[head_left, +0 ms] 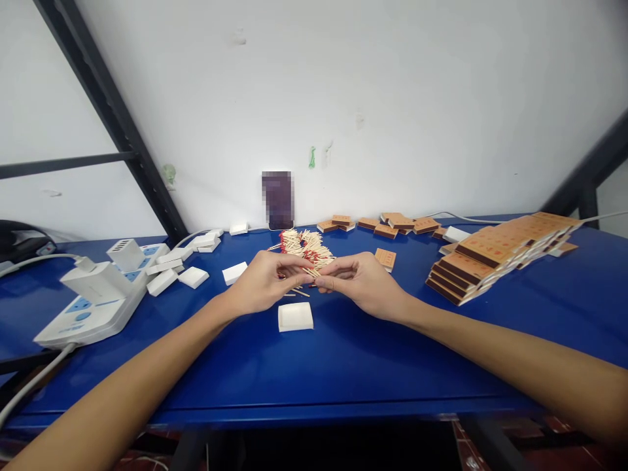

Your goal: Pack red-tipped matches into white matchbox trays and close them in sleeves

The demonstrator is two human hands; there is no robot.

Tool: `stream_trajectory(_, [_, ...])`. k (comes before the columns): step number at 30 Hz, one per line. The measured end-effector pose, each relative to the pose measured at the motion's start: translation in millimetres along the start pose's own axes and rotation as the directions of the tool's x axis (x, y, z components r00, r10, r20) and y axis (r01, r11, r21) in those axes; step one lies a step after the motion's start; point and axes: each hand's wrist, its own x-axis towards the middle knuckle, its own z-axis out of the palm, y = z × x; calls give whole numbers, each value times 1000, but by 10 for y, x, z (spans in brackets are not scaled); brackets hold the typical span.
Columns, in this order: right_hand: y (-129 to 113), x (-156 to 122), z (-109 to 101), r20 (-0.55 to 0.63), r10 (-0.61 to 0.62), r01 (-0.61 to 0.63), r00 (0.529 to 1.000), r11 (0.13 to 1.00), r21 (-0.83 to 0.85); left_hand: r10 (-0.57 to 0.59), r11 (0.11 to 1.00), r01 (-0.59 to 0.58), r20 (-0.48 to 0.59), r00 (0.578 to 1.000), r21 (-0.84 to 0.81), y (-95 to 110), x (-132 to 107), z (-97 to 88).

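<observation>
Between the fingertips of both hands is a small bunch of matches [311, 272]. My left hand [267, 278] pinches it from the left, and my right hand [357, 280] grips it from the right. Just beyond the fingers lies a heap of loose matches [305, 243] with red heads. An open white matchbox tray [295, 316] rests on the blue table [353, 379], nearer to me than the hands. A few single matches lie between that tray and my left fingers. The fingers partly hide the bunch.
Stacked matchboxes [483, 255] lean in a long row at the right. More matchboxes [392, 222] are scattered along the wall. White trays [193, 277] lie at the left, beside a power strip [98, 314] with cables. A phone [279, 199] stands against the wall.
</observation>
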Motion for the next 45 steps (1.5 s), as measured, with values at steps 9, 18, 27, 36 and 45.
stream_trajectory(9, [75, 14, 57, 119, -264, 286, 957, 800, -528, 41, 727, -164, 196, 980, 667, -292, 28, -320])
stream_trajectory(18, [158, 70, 68, 244, -347, 421, 906, 665, -617, -19, 734, -124, 202, 979, 667, -284, 40, -243])
stream_trajectory(27, [169, 56, 61, 247, -342, 419, 907, 665, -618, -49, 756, -103, 213, 976, 646, -233, 6, -361])
stream_trajectory(36, [148, 65, 75, 215, -338, 397, 916, 698, -595, -84, 796, -86, 249, 965, 600, -210, -2, -406])
stream_trajectory(45, [148, 70, 96, 207, -358, 410, 911, 715, -567, 3, 918, -42, 99, 995, 394, -16, -21, -396])
